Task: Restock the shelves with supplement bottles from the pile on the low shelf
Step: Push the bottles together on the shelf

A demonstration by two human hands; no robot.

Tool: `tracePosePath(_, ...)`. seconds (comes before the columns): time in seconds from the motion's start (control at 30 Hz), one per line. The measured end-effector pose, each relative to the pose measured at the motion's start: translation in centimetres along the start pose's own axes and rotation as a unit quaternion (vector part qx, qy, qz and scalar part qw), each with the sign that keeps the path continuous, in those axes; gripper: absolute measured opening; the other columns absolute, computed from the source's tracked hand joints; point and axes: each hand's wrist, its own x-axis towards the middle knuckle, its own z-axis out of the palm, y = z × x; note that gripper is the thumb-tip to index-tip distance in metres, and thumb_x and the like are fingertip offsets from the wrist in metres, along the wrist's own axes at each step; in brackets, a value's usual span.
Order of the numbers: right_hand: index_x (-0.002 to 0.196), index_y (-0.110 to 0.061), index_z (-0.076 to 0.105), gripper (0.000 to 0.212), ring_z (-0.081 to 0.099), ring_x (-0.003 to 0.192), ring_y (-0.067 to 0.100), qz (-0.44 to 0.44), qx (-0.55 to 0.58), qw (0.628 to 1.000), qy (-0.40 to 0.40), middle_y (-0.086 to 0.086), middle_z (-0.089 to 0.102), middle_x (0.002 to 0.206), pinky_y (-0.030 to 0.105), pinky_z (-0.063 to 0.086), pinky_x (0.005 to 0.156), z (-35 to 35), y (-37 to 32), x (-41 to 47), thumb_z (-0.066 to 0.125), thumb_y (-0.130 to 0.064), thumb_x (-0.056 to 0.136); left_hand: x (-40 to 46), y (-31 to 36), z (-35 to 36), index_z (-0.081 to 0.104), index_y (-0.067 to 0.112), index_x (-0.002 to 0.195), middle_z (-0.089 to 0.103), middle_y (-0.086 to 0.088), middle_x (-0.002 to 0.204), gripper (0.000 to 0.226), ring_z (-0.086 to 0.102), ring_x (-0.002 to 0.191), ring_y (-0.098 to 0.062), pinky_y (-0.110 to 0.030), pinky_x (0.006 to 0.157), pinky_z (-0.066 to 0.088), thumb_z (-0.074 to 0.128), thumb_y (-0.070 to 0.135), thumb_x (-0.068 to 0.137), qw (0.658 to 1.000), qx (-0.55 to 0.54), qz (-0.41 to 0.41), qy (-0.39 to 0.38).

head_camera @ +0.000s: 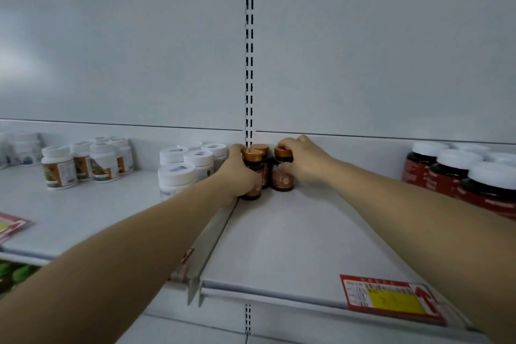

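Placement is the step in hand: at frame centre my left hand (237, 173) and right hand (303, 160) each grasp dark gold-capped supplement bottles (283, 176) on the grey metal shelf (279, 246), so next I should probably let go and withdraw.

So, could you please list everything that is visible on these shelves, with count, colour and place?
copper-capped bottles: three visible, dark brown, back of the shelf at the slotted upright, close together.
plain white bottles: about five, white, just left of the copper-capped group.
orange-label bottles: about five, white caps, further left.
pale bottles: count unclear, far left edge.
red-label jars: at least four, dark with white lids, right.
price tag: one, red and yellow, right shelf's front rail.
shelf: white.
left hand: grips the front bottle.
right hand: grips the right bottle.
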Motion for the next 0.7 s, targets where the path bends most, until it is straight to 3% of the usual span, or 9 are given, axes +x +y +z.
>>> tracePosePath(0.1, 0.13, -0.022, 0.047, 0.048, 0.05, 0.1, 0.026, 0.005, 0.006, 1.0, 0.016, 0.004, 0.037, 0.11, 0.029, 0.038, 0.082, -0.3, 0.2, -0.3, 0.065, -0.031, 0.086, 0.2, 0.0, 0.8, 0.024, 0.026, 0.141, 0.053, 0.004, 0.107, 0.082, 0.053, 0.098, -0.016, -0.033, 0.088, 0.044, 0.067, 0.0, 0.075, 0.998, -0.027, 0.032, -0.04)
tracePosePath(0.2, 0.127, -0.021, 0.051, 0.048, 0.051, 0.102, 0.027, 0.021, 0.003, 1.0, 0.021, 0.007, 0.043, 0.113, 0.028, 0.039, 0.08, -1.1, 1.0, -1.0, 0.067, -0.029, 0.083, 0.3, 0.2, 1.5, 0.03, 0.024, 0.139, 0.05, 0.014, 0.094, 0.08, 0.052, 0.091, -0.01, -0.029, 0.084, 0.039, 0.067, -0.003, 0.074, 0.996, -0.033, 0.061, -0.063)
tracePosePath(0.3, 0.124, -0.02, 0.054, 0.045, 0.054, 0.099, 0.028, 0.039, 0.0, 0.999, 0.03, 0.011, 0.05, 0.116, 0.03, 0.043, 0.078, -2.0, 2.4, -2.2, 0.069, -0.026, 0.081, 0.1, 0.6, 2.8, 0.034, 0.029, 0.135, 0.05, 0.015, 0.096, 0.078, 0.052, 0.094, -0.011, -0.028, 0.082, 0.04, 0.068, -0.004, 0.073, 0.991, -0.031, 0.082, -0.1)
tracePosePath(0.4, 0.12, -0.019, 0.055, 0.041, 0.054, 0.094, 0.027, 0.062, -0.012, 0.997, 0.044, 0.012, 0.051, 0.113, 0.029, 0.041, 0.074, -3.2, 4.3, -3.9, 0.068, -0.024, 0.081, -0.2, 1.4, 5.1, 0.037, 0.027, 0.131, 0.053, 0.013, 0.099, 0.072, 0.052, 0.088, -0.001, -0.02, 0.073, 0.041, 0.069, -0.002, 0.074, 0.984, -0.04, 0.106, -0.138)
tracePosePath(0.53, 0.113, -0.021, 0.058, 0.033, 0.055, 0.092, 0.025, 0.083, -0.017, 0.995, 0.052, 0.01, 0.057, 0.111, 0.03, 0.042, 0.073, -4.6, 6.6, -5.6, 0.065, -0.022, 0.081, -0.3, 2.6, 8.0, 0.025, 0.025, 0.14, 0.053, 0.006, 0.109, 0.081, 0.053, 0.104, -0.017, -0.027, 0.085, 0.04, 0.071, 0.004, 0.076, 0.98, -0.013, 0.124, -0.157)
tracePosePath(0.6, 0.117, -0.022, 0.059, 0.032, 0.055, 0.098, 0.025, 0.09, -0.009, 0.994, 0.058, 0.01, 0.059, 0.118, 0.03, 0.042, 0.077, -4.9, 7.4, -6.0, 0.062, -0.024, 0.085, -0.3, 2.7, 8.6, 0.015, 0.027, 0.142, 0.049, 0.004, 0.113, 0.088, 0.051, 0.106, -0.018, -0.026, 0.086, 0.039, 0.071, 0.009, 0.077, 0.979, 0.012, 0.121, -0.163)
tracePosePath(0.7, 0.129, -0.022, 0.055, 0.039, 0.054, 0.111, 0.025, 0.095, -0.005, 0.992, 0.081, 0.007, 0.056, 0.129, 0.028, 0.041, 0.085, -4.9, 8.0, -6.1, 0.059, -0.028, 0.09, -0.1, 2.5, 8.5, 0.022, 0.032, 0.136, 0.047, -0.002, 0.124, 0.085, 0.054, 0.102, -0.013, -0.024, 0.082, 0.047, 0.075, 0.012, 0.072, 0.979, 0.036, 0.126, -0.153)
